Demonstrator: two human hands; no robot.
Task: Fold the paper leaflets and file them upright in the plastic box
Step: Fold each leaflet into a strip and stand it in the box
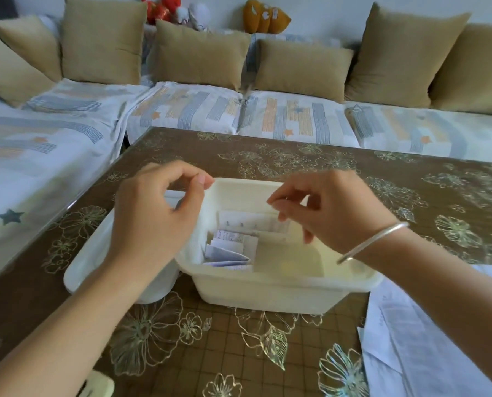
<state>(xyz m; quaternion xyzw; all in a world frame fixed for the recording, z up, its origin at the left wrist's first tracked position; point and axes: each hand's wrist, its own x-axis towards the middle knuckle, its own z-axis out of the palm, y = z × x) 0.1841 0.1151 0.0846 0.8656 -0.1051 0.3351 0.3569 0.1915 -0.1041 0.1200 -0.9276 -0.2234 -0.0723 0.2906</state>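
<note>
Head view: the plastic box (267, 285) sits mid-frame on the brown flowered surface (210, 339), open-topped. Folded leaflets (227, 250) are inside it toward 10 o'clock, some leaning, one standing flat against the far wall. A white lid (90, 253) lies touching the box at its 9 o'clock.

The left hand (153, 216) hovers over the lid and the box's 9 o'clock rim with its fingers curled; whether it grips anything I cannot tell. The right hand (336, 216), with a silver bangle (373, 242) on the wrist, hangs over the box toward 2 o'clock. Its thumb and forefinger tips are drawn together, and whether they hold anything I cannot tell.

Unfolded sheets (405, 339) lie on the surface at 4 o'clock of the box. A sofa (296, 118) with tan cushions (199, 55) runs along 12 o'clock.
</note>
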